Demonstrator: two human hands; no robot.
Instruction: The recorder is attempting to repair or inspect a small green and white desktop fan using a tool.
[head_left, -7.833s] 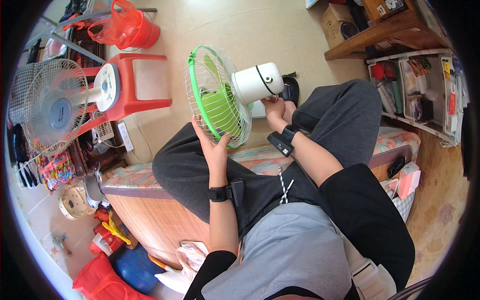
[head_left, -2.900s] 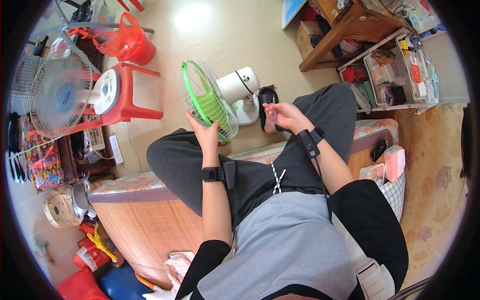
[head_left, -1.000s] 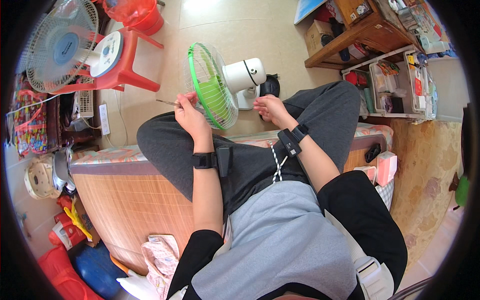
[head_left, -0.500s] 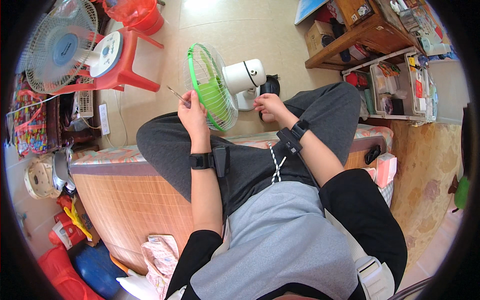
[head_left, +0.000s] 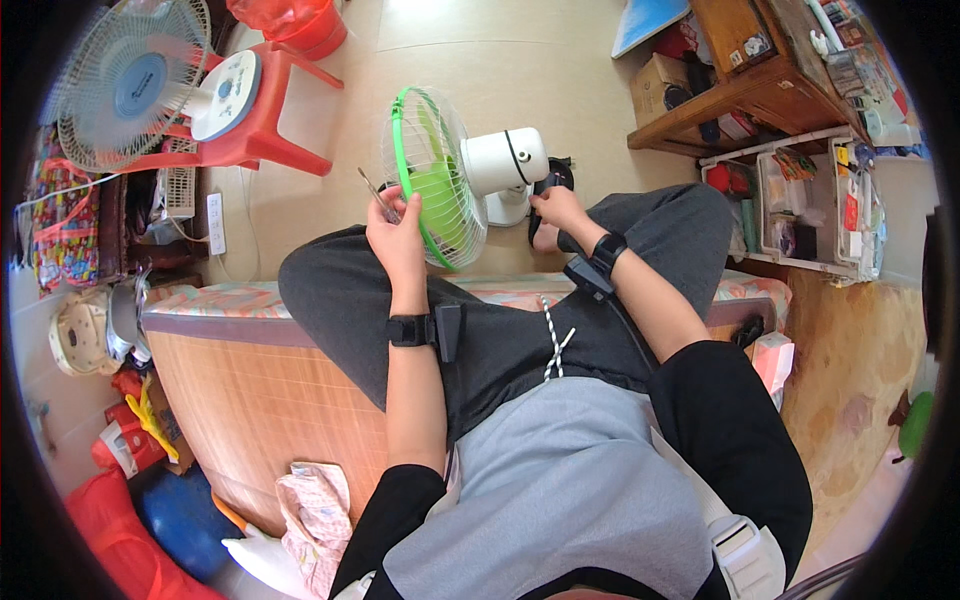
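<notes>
A fan with a green-rimmed wire cage (head_left: 401, 165), green blades and a white motor housing (head_left: 503, 161) stands on the floor between my knees. My left hand (head_left: 398, 240) is closed on a slim screwdriver (head_left: 369, 182), its metal shaft pointing up and away; the fingers hide most of its handle. That hand is beside the left edge of the cage, its fingertips close to the green rim. To the right of the fan, near its white base (head_left: 508, 207), my right hand (head_left: 562, 209) is pinched closed. Whether anything small is between those fingers cannot be made out.
A second fan with a blue hub (head_left: 135, 85) sits on a red plastic stool (head_left: 285, 110) at the far left. A power strip (head_left: 216, 224) is by the bed edge. Wooden cabinet (head_left: 750, 85) and white storage rack (head_left: 775, 200) stand at right. I sit on a bamboo mat (head_left: 260, 400).
The whole view has shifted slightly, so the fan and furniture appear farther right. The screwdriver in my left hand has tilted more upright. My right hand keeps its pinch beside the fan.
</notes>
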